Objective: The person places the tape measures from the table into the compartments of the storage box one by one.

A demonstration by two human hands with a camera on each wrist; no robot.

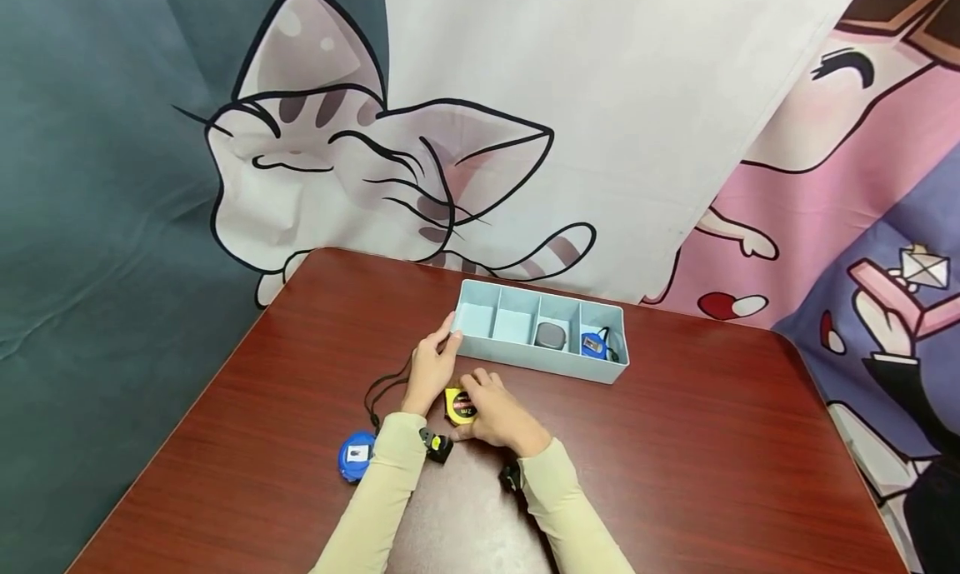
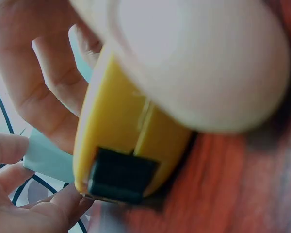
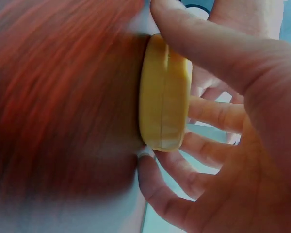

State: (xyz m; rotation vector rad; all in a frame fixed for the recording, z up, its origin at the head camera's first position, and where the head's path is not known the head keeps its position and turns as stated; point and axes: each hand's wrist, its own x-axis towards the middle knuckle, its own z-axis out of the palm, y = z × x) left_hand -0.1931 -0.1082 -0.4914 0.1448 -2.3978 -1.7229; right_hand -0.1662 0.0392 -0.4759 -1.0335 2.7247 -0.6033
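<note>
My left hand (image 1: 429, 372) holds the left end of a pale blue compartment box (image 1: 540, 356), its fingers and thumb at the corner. My right hand (image 1: 497, 411) grips a yellow tape measure (image 1: 459, 406) in front of the box, with the thumb and fingers on either side of it. In the right wrist view the yellow tape measure (image 3: 165, 97) stands on edge of the palm side, close to the wooden surface. Its black clip end (image 2: 122, 174) shows in the left wrist view. The left wrist view also catches the left hand (image 2: 34, 208) at the box.
A grey, rounded tape measure (image 1: 551, 336) and a small blue tape measure (image 1: 594, 346) lie in the box's two right compartments. Left of the left forearm lies a larger blue tape measure (image 1: 354, 457) with a black strap (image 1: 375, 399). Patterned curtains hang behind the brown table (image 1: 712, 441).
</note>
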